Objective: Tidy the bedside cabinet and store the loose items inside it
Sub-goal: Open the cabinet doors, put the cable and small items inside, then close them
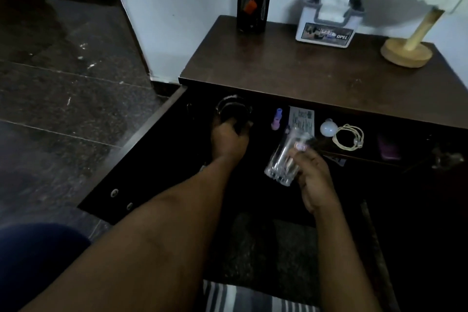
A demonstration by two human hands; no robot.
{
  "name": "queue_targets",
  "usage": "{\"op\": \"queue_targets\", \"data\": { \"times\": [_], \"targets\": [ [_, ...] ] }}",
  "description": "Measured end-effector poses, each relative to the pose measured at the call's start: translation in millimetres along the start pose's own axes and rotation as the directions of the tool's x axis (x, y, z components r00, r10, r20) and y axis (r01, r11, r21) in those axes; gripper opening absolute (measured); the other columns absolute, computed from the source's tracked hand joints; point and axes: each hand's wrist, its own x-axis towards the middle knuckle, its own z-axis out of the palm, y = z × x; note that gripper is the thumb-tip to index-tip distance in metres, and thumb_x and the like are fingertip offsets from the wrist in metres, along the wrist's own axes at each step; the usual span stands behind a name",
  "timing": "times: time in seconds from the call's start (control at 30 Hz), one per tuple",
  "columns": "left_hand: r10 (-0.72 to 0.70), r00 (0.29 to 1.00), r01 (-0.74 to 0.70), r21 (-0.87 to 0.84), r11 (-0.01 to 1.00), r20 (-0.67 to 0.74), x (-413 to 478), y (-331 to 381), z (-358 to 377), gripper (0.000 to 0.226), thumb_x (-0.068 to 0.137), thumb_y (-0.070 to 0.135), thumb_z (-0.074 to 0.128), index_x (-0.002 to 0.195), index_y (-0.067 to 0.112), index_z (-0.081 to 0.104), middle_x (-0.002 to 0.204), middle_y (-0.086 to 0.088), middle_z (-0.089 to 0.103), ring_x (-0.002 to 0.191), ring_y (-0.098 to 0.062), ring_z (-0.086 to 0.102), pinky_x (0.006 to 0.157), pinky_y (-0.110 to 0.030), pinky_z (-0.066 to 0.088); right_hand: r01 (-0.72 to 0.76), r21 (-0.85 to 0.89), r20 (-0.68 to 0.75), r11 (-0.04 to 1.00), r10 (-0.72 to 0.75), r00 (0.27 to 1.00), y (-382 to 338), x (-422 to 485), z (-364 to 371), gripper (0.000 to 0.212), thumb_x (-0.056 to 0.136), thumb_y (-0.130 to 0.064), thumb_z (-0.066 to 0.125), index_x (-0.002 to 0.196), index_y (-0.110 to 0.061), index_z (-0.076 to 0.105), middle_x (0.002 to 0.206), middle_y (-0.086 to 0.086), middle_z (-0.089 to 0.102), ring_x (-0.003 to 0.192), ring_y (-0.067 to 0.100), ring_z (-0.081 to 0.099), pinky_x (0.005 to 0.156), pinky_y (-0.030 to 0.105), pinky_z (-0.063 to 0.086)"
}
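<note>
Reaching into the open cabinet point(304, 76), the left hand point(229, 140) has its fingers point(245, 126) curled round the lower part of a dim glass point(234, 109), which stands upright at the left of the shelf inside. The right hand point(314, 180) grips a clear tumbler point(281, 159) between thumb and fingertips. The tumbler is tilted, with its thick base toward the camera and its mouth toward the shelf. Behind it on the shelf lie a small purple bottle point(276, 119), a printed card point(301, 119), a white bulb point(328, 128) and a coiled cord point(349, 137) — bulb and cord just beside each other. The door point(121, 159) is swung out at the left. On top of the cabinet stand a mesh pen cup point(253, 7), a tissue box point(326, 25) and a lamp point(407, 53) — all near the wall.
</note>
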Motion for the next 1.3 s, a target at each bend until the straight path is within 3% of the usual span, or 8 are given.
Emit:
{"op": "queue_targets", "data": {
  "times": [0.13,0.3,0.47,0.6,0.77,0.87,1.07,1.3],
  "targets": [
    [-0.065,0.997,0.065,0.01,0.998,0.033,26,-5,15,0.036,0.098,0.04,0.064,0.119,0.012,0.075,0.13,-0.019,0.067,0.132,-0.034,0.052,0.112,-0.027,0.031,0.041,-0.032,-0.077,0.999,-0.044,0.996,0,37,16,0.031,0.088,-0.028,0.074,0.115,-0.012,0.073,0.116,0.013,0.074,0.111,0.033,0.069,0.097,0.047,0.053],
    [-0.112,0.994,0.11,0.061,0.992,0.018,44,-17,25,0.036,0.099,0.034,0.064,0.124,0.011,0.072,0.135,-0.014,0.067,0.134,-0.031,0.055,0.114,-0.032,0.034,-0.003,-0.064,-0.146,0.998,-0.006,0.989,-8,64,30,0.034,0.089,-0.024,0.077,0.116,-0.004,0.072,0.091,0.003,0.074,0.078,0.013,0.072,0.064,0.026,0.055],
    [-0.099,0.994,0.093,0.131,0.987,0.045,49,-28,29,0.042,0.1,0.034,0.061,0.135,0.012,0.066,0.142,-0.016,0.061,0.137,-0.034,0.052,0.118,-0.04,0.034,-0.171,-0.032,-0.114,0.985,0.166,0.979,-30,88,42,0.029,0.083,-0.042,0.08,0.097,-0.017,0.075,0.099,0.011,0.068,0.079,0.022,0.066,0.064,0.03,0.052],
    [-0.129,0.99,0.126,0.05,0.991,0.054,53,-30,30,0.042,0.096,0.034,0.066,0.132,0.012,0.069,0.136,-0.015,0.066,0.13,-0.033,0.058,0.113,-0.041,0.041,-0.272,0.102,-0.155,0.957,0.285,0.946,-45,107,67,0.022,0.102,-0.023,0.055,0.085,-0.015,0.067,0.074,0.002,0.072,0.074,0.017,0.067,0.066,0.034,0.059],
    [-0.123,0.992,0.122,0.056,0.991,0.008,42,-38,21,0.068,0.097,0.034,0.064,0.153,0.005,0.041,0.16,-0.022,0.036,0.151,-0.036,0.028,0.124,-0.038,0.01,-0.329,0.149,-0.182,0.932,0.353,0.918,-46,122,108,0.032,0.108,-0.013,0.038,0.085,-0.013,0.061,0.07,0.005,0.07,0.073,0.022,0.063,0.077,0.044,0.056],
    [-0.15,0.989,0.15,-0.053,0.987,0.009,36,-40,20,0.08,0.097,0.032,0.066,0.16,0.007,0.023,0.166,-0.021,0.023,0.155,-0.034,0.019,0.125,-0.035,0.009,-0.348,0.071,-0.176,0.935,0.355,0.918,-39,128,126,0.03,0.108,-0.012,0.042,0.085,-0.011,0.061,0.082,0.008,0.066,0.074,0.021,0.062,0.083,0.04,0.056],
    [-0.224,0.974,0.224,-0.169,0.96,0.024,34,-27,14,0.084,0.101,0.031,0.061,0.164,0.015,0.007,0.17,-0.015,0.015,0.156,-0.029,0.018,0.124,-0.036,0.012,-0.358,-0.023,-0.165,0.934,0.349,0.922,-38,134,146,0.037,0.109,-0.01,0.042,0.075,-0.009,0.056,0.044,0.001,0.063,0.033,0.01,0.059,0.039,0.022,0.051],
    [-0.268,0.961,0.275,-0.127,0.953,0.067,43,-26,15,0.071,0.108,0.027,0.045,0.164,0.013,0.003,0.171,-0.015,0.004,0.158,-0.028,0.009,0.125,-0.035,0.003,-0.368,-0.216,-0.117,0.905,0.35,0.929,-37,130,156,0.025,0.111,-0.015,0.039,0.1,-0.01,0.062,0.071,0.003,0.058,0.062,0.014,0.053,0.04,0.018,0.047]
  ]
}}
